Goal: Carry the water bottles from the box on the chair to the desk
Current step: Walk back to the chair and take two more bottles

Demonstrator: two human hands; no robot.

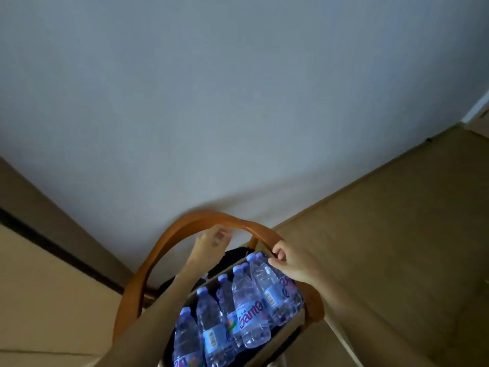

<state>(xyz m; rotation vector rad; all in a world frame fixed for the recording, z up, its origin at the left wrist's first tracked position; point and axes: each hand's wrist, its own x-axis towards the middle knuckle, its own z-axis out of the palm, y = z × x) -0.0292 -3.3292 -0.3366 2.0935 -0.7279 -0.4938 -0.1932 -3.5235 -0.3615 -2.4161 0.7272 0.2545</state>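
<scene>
Lying packed in the cardboard box (pixel 287 328) on the chair (pixel 169 242), the water bottles (pixel 246 305) are clear plastic with pale blue caps and blue-and-pink labels. At least 6 show, laid on their sides in 2 rough layers. Their long axes run from the lower edge of the view up toward the chair's curved back, caps pointing away from the person and slightly right. The top 2 rest across the ones beneath.

By my reading the task is near its start or mid-way: the box looks well filled, no bottle is lifted out, and I cannot say whether any has reached the desk. The tan surface (pixel 397 234) to the right may be that desk, but no bottle stands on it in view.

The right hand (pixel 293 263) sits at the cap end of the uppermost bottle, fingers curled; whether it grips the bottle or merely touches it beside the chair rail, I cannot tell. The left hand (pixel 211 241) is raised by the top of the wooden chair back, fingers loosely bent and holding nothing that shows, though blur hides whether it touches the rail.

A pale wall (pixel 211 102) fills the space behind the chair.
</scene>
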